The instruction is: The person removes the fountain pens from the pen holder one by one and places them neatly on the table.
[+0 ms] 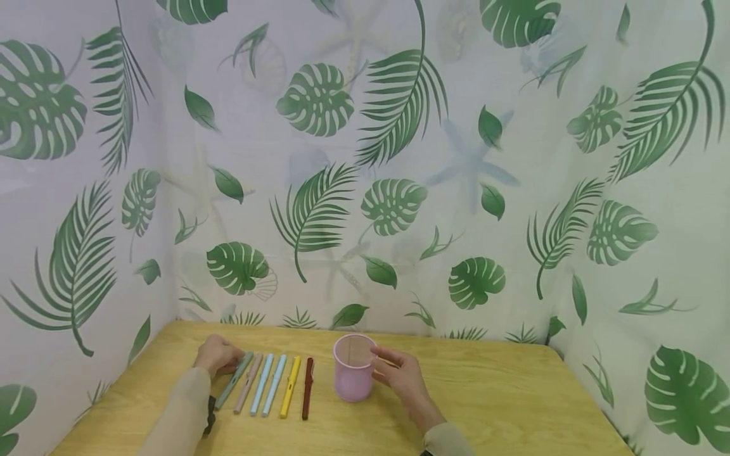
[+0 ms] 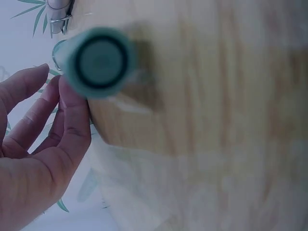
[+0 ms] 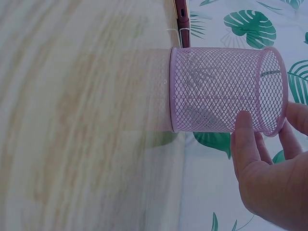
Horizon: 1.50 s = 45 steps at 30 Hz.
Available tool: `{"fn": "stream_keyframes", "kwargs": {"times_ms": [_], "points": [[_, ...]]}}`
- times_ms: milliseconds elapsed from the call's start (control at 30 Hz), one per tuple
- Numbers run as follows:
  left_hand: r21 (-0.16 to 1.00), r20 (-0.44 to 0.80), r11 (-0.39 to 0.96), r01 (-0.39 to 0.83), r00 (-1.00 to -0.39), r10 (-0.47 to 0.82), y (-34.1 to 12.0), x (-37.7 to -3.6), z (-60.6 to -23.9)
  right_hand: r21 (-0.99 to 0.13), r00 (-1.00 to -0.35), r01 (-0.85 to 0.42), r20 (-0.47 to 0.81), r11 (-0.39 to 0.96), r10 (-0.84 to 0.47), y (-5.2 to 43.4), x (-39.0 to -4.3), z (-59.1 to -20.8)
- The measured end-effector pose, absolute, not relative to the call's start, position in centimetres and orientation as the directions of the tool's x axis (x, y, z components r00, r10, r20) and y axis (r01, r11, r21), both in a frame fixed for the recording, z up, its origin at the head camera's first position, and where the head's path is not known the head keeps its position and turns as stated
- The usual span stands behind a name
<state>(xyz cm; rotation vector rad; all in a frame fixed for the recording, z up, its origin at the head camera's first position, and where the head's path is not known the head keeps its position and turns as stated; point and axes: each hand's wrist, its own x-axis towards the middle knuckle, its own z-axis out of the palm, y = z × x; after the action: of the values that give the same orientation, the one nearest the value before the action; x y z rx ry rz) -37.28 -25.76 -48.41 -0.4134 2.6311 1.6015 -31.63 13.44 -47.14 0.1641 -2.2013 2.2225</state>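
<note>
Left hand (image 1: 218,356) rests at the far end of the teal-green plastic pen (image 1: 234,380), fingers loosely straight and touching it, not wrapped round. That pen is leftmost in a row of six pens lying on the pale wooden table (image 1: 513,405). Right hand (image 1: 402,375), fingers relaxed, touches the right side of the pink wire-mesh pen cup (image 1: 353,368), upright, just right of the dark red pen (image 1: 308,387).

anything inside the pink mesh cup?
Nothing shows inside the pink mesh cup: through the mesh, only the leaf-print backdrop appears, and the head view shows just its inner wall. The right hand touches its rim. All six pens lie beside it.
</note>
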Motion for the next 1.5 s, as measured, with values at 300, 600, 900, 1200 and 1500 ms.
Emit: {"fn": "stream_keyframes", "kwargs": {"times_ms": [300,600,900,1200,1500], "points": [[0.836,-0.175,0.482,-0.26,-0.961,-0.216,-25.6,-37.2,-48.0,-0.997,-0.994,-0.08,0.081,-0.013,-0.068,13.5,-31.7,-47.3],[0.856,-0.134,0.466,-0.224,-0.966,-0.219,-25.4,-37.1,-48.4,-0.996,-0.994,-0.088,0.088,-0.01,-0.071,13.5,-31.7,-47.1],[0.861,-0.14,0.451,-0.234,-0.962,-0.233,-25.7,-37.3,-48.6,-0.996,-0.993,-0.09,0.09,-0.012,-0.078,13.5,-31.8,-47.1],[0.856,-0.122,0.462,-0.231,-0.959,-0.255,-25.1,-37.1,-47.6,-0.994,-0.991,-0.108,0.108,-0.001,-0.075,13.3,-31.7,-46.8],[0.875,-0.002,0.476,-0.085,-0.985,-0.173,-21.6,-35.2,-45.5,-0.991,-0.99,-0.132,0.13,0.029,-0.059,14.1,-31.7,-46.6]]}}
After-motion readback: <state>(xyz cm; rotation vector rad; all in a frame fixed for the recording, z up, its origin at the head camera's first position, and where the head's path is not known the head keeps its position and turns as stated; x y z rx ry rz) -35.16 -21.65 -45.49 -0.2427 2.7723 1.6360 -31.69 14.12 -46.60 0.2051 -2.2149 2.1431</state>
